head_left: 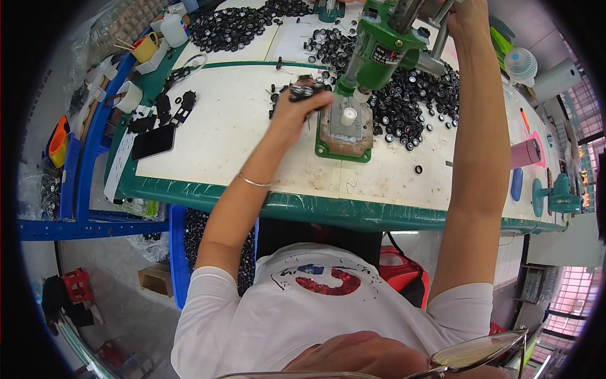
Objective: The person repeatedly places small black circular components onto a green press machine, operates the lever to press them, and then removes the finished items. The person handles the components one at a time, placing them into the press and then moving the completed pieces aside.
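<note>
My left hand (295, 112) is closed around several small black wheels (304, 91) with pale centres, just left of a green hand press (379, 60). A white round peg (348, 116) stands on the press's base plate (344, 145), with nothing on top of it that I can make out. At the upper right my right arm reaches up beside the press, and my right hand (468, 18) is wrapped around its lever (442, 35). The picture's top edge cuts off part of that hand. Loose black wheels lie beside and behind my left hand.
Piles of black wheels (410, 104) lie right of the press and at the far left (227, 28). A phone (153, 143) and black plastic parts (183, 107) rest on the left. A pink bottle (525, 154) stands right. A blue bin (179, 252) sits below the table edge.
</note>
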The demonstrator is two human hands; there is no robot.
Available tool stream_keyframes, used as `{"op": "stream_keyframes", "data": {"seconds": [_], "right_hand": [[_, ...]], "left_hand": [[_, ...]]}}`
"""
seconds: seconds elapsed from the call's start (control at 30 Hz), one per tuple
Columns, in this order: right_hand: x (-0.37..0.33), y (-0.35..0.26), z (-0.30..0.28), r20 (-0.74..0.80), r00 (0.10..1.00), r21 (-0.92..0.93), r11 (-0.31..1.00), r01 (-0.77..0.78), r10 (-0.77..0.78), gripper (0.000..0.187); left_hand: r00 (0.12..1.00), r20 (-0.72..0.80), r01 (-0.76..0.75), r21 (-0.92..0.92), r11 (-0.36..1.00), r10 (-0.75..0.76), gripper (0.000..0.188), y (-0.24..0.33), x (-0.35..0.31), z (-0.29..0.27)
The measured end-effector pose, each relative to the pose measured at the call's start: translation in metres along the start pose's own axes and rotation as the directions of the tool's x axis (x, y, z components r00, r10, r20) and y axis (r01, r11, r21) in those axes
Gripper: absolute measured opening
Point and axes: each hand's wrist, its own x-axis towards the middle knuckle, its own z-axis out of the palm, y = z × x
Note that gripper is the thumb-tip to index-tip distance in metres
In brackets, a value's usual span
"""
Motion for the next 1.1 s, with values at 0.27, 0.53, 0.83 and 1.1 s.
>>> {"op": "stream_keyframes", "data": {"seconds": [0.27, 0.53, 0.83, 1.1], "right_hand": [[-0.084, -0.013, 0.011, -0.32, 0.942, -0.119, 0.982, -0.15, 0.105, 0.029], [-0.178, 0.039, -0.069, -0.051, 0.929, -0.697, 0.653, -0.296, 0.367, 0.024], [-0.278, 0.072, -0.073, 0.182, 0.917, -0.983, 0.063, 0.171, 0.355, 0.017], [-0.277, 0.079, -0.075, 0.17, 0.946, -0.983, 0.109, 0.144, 0.277, 0.014]], "left_hand": [[0.974, -0.224, 0.086, 0.502, 0.86, 0.033, 0.022, 0.026, -0.035, -0.043], [0.979, -0.094, 0.089, 0.995, 0.035, 0.179, 0.033, 0.002, -0.017, -0.004], [0.967, -0.055, 0.094, 0.985, -0.146, 0.25, 0.022, -0.009, -0.01, 0.001], [0.985, -0.137, 0.0, 0.616, 0.788, 0.108, 0.02, 0.004, -0.023, -0.006]]}}
